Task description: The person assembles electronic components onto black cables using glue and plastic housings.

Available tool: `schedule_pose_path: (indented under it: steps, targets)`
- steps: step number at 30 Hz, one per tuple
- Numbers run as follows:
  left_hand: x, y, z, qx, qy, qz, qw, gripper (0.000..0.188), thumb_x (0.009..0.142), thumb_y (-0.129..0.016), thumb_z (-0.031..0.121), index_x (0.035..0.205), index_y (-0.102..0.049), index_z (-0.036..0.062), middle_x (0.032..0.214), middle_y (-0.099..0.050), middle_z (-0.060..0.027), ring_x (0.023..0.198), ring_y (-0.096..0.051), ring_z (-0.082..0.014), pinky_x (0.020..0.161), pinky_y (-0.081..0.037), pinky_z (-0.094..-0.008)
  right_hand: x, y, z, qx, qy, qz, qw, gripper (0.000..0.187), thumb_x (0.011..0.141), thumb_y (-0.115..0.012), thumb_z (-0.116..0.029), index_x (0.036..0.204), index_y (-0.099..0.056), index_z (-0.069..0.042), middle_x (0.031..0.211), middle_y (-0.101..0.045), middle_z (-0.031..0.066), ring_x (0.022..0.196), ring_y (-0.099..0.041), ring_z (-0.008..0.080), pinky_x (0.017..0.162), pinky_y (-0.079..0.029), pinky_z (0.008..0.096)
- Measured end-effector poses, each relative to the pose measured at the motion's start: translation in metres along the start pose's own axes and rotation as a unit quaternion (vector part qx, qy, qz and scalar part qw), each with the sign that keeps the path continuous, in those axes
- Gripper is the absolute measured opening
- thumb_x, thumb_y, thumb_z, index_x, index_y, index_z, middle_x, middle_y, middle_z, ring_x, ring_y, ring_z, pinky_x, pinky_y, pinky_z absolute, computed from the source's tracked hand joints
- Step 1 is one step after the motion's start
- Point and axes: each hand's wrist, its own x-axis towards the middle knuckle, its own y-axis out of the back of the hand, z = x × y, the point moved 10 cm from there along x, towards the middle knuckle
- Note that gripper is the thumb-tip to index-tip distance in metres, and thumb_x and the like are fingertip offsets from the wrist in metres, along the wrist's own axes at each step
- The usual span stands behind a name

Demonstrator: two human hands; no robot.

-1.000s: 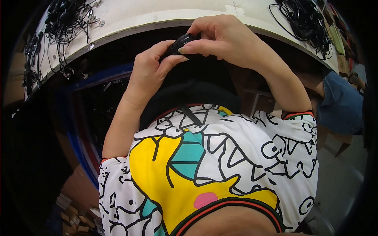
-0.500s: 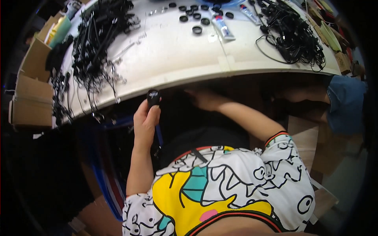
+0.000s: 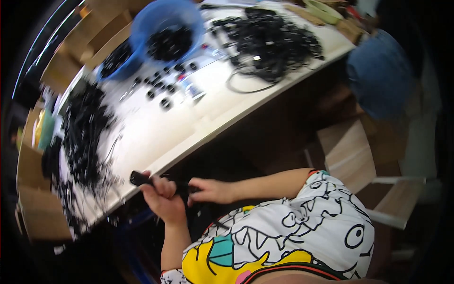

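Note:
My left hand (image 3: pixel 165 199) is closed round a black cylindrical handle-like piece (image 3: pixel 139 178), its rounded end sticking out past the thumb, just off the table's front edge. Close beside it on the right, my right hand (image 3: pixel 213 190) has its fingers curled on a small dark part (image 3: pixel 194 188). Whether that part belongs to the same black piece cannot be made out, since fingers and the dark background hide the middle.
The white table (image 3: pixel 184 137) bears a heap of black cables (image 3: pixel 274 45), another dark cable bundle (image 3: pixel 85 137), black rings (image 3: pixel 165 103), a tube (image 3: pixel 191 88) and a blue basin (image 3: pixel 198 23) of black parts. Cardboard boxes (image 3: pixel 42 213) stand left. A person in blue denim (image 3: pixel 380 75) is at right.
The view has turned, so the table now slants. My right hand has come from under the table edge to beside my left hand. The black piece has tipped from upright to pointing left.

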Motion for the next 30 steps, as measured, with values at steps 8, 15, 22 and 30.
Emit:
schedule_pose_path:
  steps: [8, 15, 22, 30]
  targets:
    - [0.007, -0.072, -0.007, 0.125, -0.019, -0.049, 0.991, 0.046, 0.089, -0.047, 0.026, 0.126, -0.032, 0.0043, 0.096, -0.052, -0.006, 0.082, -0.049, -0.0121, 0.075, -0.04, -0.0235, -0.096, 0.113, -0.16, -0.301, 0.087, 0.266, 0.912, 0.023, 0.084, -0.054, -0.02, 0.097, -0.046, -0.003, 0.074, -0.054, 0.0069, 0.06, -0.055, 0.0112, 0.055, -0.045, 0.0266]
    - [-0.006, -0.033, -0.001, 0.351, 0.002, -0.089, 0.932, 0.023, 0.086, -0.046, 0.005, 0.108, -0.052, -0.0012, 0.096, -0.056, -0.0077, 0.081, -0.051, -0.0116, 0.072, -0.041, -0.0236, -0.167, 0.314, -0.332, -0.705, -0.056, 0.529, 0.469, 0.025, 0.077, -0.05, -0.016, 0.098, -0.048, -0.003, 0.087, -0.06, 0.0213, 0.084, -0.058, 0.0356, 0.074, -0.046, 0.0442]
    - [-0.017, 0.014, 0.031, 0.406, 0.037, 0.002, 0.913, 0.023, 0.085, -0.049, 0.005, 0.107, -0.052, -0.0012, 0.096, -0.057, -0.0078, 0.077, -0.052, -0.0108, 0.07, -0.043, -0.0225, -0.123, 0.453, -0.331, -0.708, -0.185, 0.54, 0.415, 0.029, 0.074, -0.046, -0.011, 0.099, -0.055, 0.0, 0.096, -0.059, 0.0219, 0.091, -0.057, 0.0352, 0.079, -0.045, 0.0441]
    - [-0.004, 0.034, 0.077, 0.461, 0.036, -0.03, 0.886, 0.019, 0.084, -0.05, 0.003, 0.102, -0.055, -0.0001, 0.095, -0.056, -0.0039, 0.082, -0.053, -0.0092, 0.073, -0.041, -0.0199, -0.242, 0.645, -0.37, -0.777, -0.164, 0.491, 0.357, 0.069, 0.073, -0.058, -0.044, 0.123, -0.042, 0.0, 0.122, -0.046, 0.0214, 0.113, -0.044, 0.0343, 0.094, -0.034, 0.0379]
